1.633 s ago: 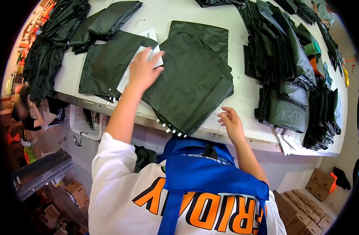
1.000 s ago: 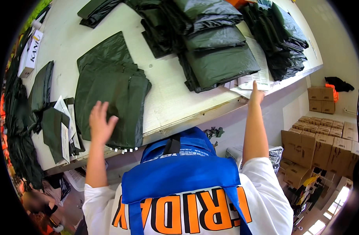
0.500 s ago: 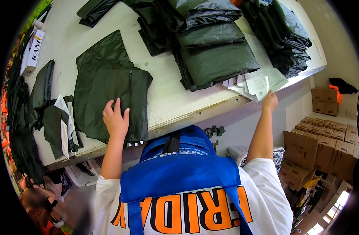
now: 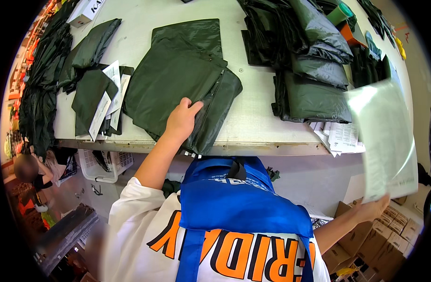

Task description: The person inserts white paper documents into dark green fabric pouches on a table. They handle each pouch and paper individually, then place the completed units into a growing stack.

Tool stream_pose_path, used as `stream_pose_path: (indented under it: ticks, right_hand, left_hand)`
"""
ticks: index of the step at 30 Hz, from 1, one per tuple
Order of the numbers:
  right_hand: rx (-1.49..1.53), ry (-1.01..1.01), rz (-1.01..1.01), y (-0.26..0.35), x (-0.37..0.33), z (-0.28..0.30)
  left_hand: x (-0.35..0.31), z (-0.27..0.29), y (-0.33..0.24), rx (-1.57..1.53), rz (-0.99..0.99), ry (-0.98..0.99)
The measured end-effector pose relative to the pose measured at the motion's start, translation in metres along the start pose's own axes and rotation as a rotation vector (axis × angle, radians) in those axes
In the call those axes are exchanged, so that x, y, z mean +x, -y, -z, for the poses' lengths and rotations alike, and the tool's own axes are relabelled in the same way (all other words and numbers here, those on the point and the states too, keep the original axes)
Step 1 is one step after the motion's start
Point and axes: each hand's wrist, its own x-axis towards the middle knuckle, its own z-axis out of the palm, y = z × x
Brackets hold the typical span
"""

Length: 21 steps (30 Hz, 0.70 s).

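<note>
"so, what are the hands up to?"

"the left hand lies on 1 folded dark green garment, fingers bent beside its zip; i cannot tell whether it pinches the cloth. the right hand grips the lower edge of 1 clear plastic sheet, raised at the right end of the table."

"anything hidden?"

"some right fingertips, blurred behind the plastic. whether that's a flat sheet or a bag, i can't say. it also covers part of the loose papers poking out beneath the packed stack. the garment sits near the table's front edge, its lower part behind the left hand and wrist."

"and writing?"

"print on the papers and the leaflets at left is too small. the white box has black letters cut off by the rim; the white shirt has big orange ones, upside down; the blue apron has small white characters."

"what's changed?"

"0.5 s ago the right hand was at the papers; now it's lifted out to the right with the plastic. the left hand is now by the zip. the garment stays on the table, though the view has turned."
</note>
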Motion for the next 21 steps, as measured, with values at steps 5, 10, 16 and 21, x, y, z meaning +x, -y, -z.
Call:
stream_pose_path:
  ticks: [5, 10, 16, 21]
  right_hand:
    - [-0.276, 0.766, -0.041, -0.031, -0.112, -0.061]
    - [-0.209, 1.037, -0.266, -0.045, -0.169, -0.108]
    - [0.109, 0.753, -0.373, -0.008, -0.127, -0.107]
    - [-0.258, 1.128, -0.283, -0.038, -0.151, -0.113]
  left_hand:
    - [0.002, 0.015, -0.005, 0.012, 0.099, -0.069]
    - [0.005, 0.031, -0.002, 0.050, 0.100, -0.113]
    - [-0.002, 0.024, 0.008, -0.053, 0.149, -0.151]
    - [0.001, 0.026, -0.001, -0.076, 0.208, -0.190]
